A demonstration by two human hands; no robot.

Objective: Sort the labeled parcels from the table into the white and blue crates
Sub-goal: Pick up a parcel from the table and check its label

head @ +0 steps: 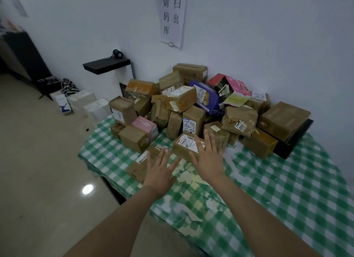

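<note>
**Both hands out and open at the front of the parcel heap**

Under the heap, and running well out in front of it: the table [287, 189], dressed in green-and-white check cloth. Dead centre, the heap of parcels [191, 107] itself, brown taped cartons piled against the white wall, several with white labels. Above the heap, stuck to the wall, a paper notice [172, 17] with large black characters. Wedged under the heap's right end, a black tray [293, 141]. Left of the heap and higher, a black wall shelf [107, 65]. Near the top of the heap, a purple box [206, 97], lying tilted. On the heap's left flank, a pink box [145, 125].

Now down to the heap's front foot, on the cloth: a brown labelled parcel [184, 145], white label up. Just left of it, also at the heap's front, a flatter brown parcel [138, 167] by the table edge.

And the hands! Right hand [208, 161] over the labelled parcel's near right side, fingers straight and fanned, gripping nothing; touching or just above it, cannot tell. Left hand [160, 172] over the flatter parcel, fingers likewise splayed and loose, holding nothing.
</note>
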